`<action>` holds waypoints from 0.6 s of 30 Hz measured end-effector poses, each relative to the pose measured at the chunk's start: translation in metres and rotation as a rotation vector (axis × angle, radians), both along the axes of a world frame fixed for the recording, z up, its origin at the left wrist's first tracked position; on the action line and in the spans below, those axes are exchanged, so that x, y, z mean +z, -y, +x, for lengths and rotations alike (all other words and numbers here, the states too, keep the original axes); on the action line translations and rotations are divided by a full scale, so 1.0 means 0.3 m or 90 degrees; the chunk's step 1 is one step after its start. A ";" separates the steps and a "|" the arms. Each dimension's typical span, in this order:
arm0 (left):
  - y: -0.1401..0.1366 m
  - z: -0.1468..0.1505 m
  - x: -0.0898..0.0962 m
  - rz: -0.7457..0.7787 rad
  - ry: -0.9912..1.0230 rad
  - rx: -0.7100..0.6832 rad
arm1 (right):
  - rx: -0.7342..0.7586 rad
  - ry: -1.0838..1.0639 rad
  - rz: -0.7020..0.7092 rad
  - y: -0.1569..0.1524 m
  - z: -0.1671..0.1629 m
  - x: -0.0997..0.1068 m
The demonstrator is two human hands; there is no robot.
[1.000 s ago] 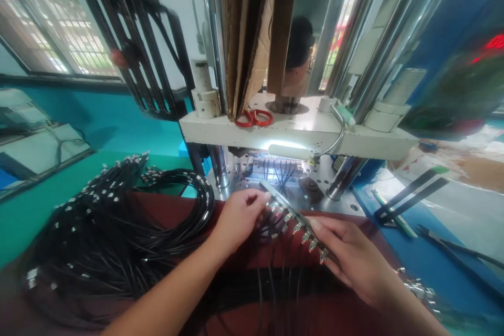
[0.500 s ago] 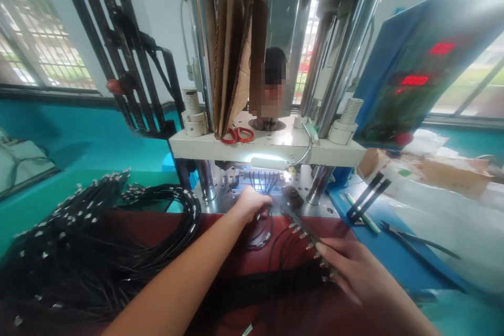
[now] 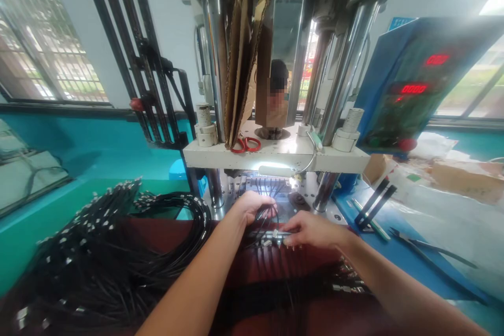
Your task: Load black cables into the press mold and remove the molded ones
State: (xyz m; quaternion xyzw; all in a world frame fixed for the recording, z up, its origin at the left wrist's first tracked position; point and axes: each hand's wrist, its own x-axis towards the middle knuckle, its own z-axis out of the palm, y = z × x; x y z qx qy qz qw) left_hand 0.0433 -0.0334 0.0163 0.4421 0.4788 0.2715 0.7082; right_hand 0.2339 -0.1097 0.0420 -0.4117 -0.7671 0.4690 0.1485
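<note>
My left hand [image 3: 255, 207] is closed around a bunch of thin black cables [image 3: 269, 213] in front of the press opening. Beyond it, several cable ends fan out into a lit metal mould [image 3: 268, 187] on the press bed. Close by on the right, my right hand [image 3: 309, 229] pinches the right end of a narrow metal strip [image 3: 258, 236]. Small silvery connectors sit along that strip, and black cables hang from it toward me. My left fingertips are partly hidden by the cables.
A large pile of black cables [image 3: 118, 257] with silvery ends lies at left. The press plate [image 3: 275, 157] spans above my hands, carrying red-handled scissors [image 3: 246, 145] and cardboard [image 3: 237, 68]. Pliers [image 3: 417, 244] lie at right, below a blue control box [image 3: 421, 84].
My right hand has brought the connector strip left and up, turning it from slanted to roughly level beside my left hand. The left hand stays at the press, still holding cables. The view has shifted slightly.
</note>
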 end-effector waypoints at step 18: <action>0.006 0.001 -0.057 0.012 0.005 -0.010 | -0.228 0.199 0.218 -0.246 0.010 0.046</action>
